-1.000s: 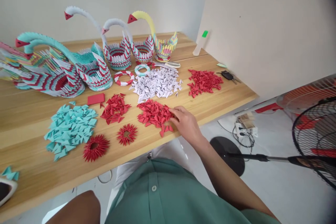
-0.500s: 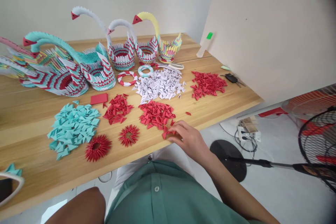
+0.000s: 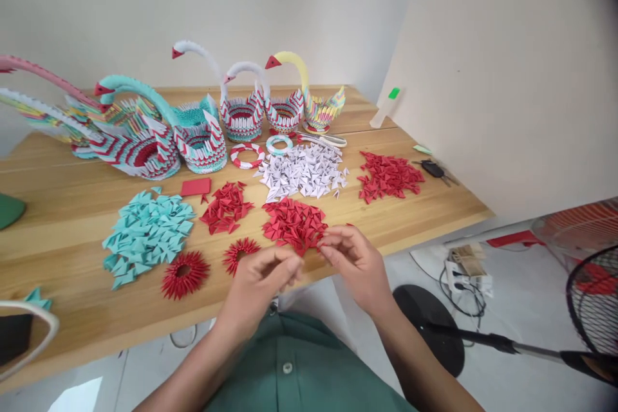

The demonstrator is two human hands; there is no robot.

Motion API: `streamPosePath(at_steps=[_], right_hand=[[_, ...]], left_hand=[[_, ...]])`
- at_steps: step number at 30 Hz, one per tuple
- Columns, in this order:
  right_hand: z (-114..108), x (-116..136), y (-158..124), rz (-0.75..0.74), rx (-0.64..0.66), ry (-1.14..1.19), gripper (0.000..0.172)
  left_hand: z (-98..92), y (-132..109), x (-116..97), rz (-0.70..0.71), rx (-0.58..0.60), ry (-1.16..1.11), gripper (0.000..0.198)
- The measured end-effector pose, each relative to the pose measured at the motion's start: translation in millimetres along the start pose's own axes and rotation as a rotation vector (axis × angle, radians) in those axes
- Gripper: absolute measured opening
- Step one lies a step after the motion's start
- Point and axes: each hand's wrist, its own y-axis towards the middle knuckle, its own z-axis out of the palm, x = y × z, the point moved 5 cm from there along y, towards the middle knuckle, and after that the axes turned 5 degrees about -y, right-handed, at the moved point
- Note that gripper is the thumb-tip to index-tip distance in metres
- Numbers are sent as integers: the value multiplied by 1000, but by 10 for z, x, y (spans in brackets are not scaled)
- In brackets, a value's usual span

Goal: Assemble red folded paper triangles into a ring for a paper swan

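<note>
My right hand (image 3: 358,265) is closed in a pinch at the right edge of a pile of red folded paper triangles (image 3: 293,222). A bit of red, seemingly one triangle, shows at its fingertips. My left hand (image 3: 261,283) is raised in front of the same pile, thumb and fingers curled together and slightly blurred; whether anything is in them is hidden. Behind its knuckles, a small spiky red paper ring (image 3: 235,254) is partly covered. A larger red ring (image 3: 185,275) lies further left, beside turquoise triangles (image 3: 147,235).
Paper swans, one with a yellow neck (image 3: 294,64), stand along the back. White triangles (image 3: 304,170) and more red triangles (image 3: 390,176) lie mid-table. A red paper block (image 3: 196,187), car key (image 3: 432,168) and glue bottle (image 3: 385,109) are around. A fan (image 3: 596,302) stands at right.
My left hand has come up from below into view over the table's front edge. My right hand stays by the red pile, its fingers drawn closer together. The view has tilted slightly up.
</note>
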Motion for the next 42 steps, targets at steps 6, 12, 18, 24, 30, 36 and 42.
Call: streamPosePath(at_steps=[6, 12, 18, 24, 30, 36, 42], right_hand=[[118, 182, -40, -50, 29, -25, 8], [168, 243, -75, -108, 16, 46, 7], [166, 228, -73, -127, 39, 98, 9], [134, 222, -106, -130, 87, -6, 13], [94, 238, -74, -187, 83, -119, 10], [130, 383, -72, -334, 18, -238, 9], [-24, 516, 308, -623, 42, -572, 20]], left_hand=[[160, 146, 0, 27, 29, -32, 29], [171, 175, 47, 70, 52, -23, 20], [202, 165, 40, 128, 86, 28, 18], [217, 123, -2, 195, 121, 201, 20], [220, 101, 29, 166, 143, 162, 24], [271, 110, 98, -28, 150, -181, 34], [202, 241, 6, -73, 103, -473, 42]])
